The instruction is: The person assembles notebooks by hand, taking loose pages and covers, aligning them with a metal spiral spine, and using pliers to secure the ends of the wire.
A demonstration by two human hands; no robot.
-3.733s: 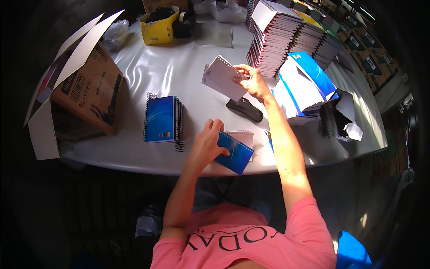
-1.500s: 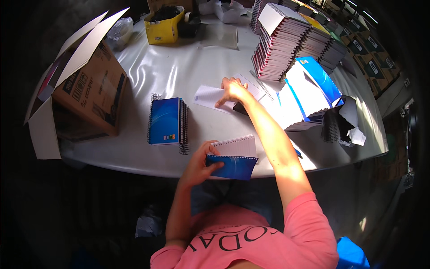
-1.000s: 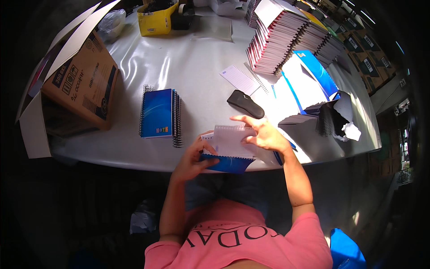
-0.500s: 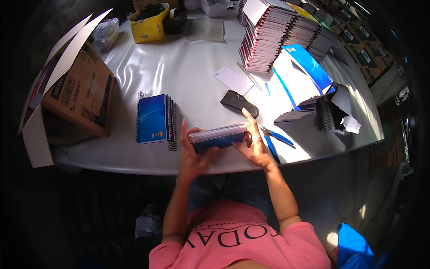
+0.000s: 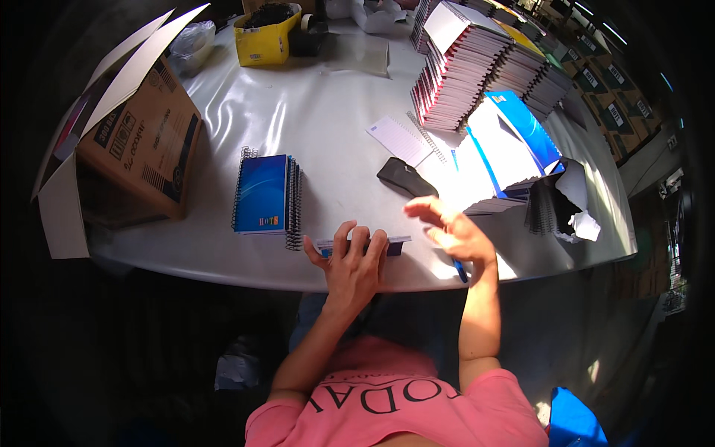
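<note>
My left hand (image 5: 354, 261) is closed over a small blue-covered notebook (image 5: 398, 246) standing on edge near the table's front edge; fingers and thumb hide most of it. Off the notebook to the right, my right hand (image 5: 462, 232) is raised with its fingers apart and nothing in it. Beneath that hand a blue handle of a cutting tool (image 5: 461, 270) shows, its other end covered. Just beyond lies a black case (image 5: 406, 176). To the left of my left hand rests a small pile of blue spiral notebooks (image 5: 261, 195) with black wire coils.
An open cardboard box (image 5: 145, 149) stands at the left. Tall stacks of notebooks (image 5: 458, 74) rise at the back right. Before them lie a lined pad (image 5: 398, 139), a loose wire coil and a torn package (image 5: 570, 190) of blue-covered notebooks. A yellow box (image 5: 262, 45) sits far back.
My right hand has let go of the notebook and moved up and right. My left hand now grips it from above, and the notebook has turned upright on its edge.
</note>
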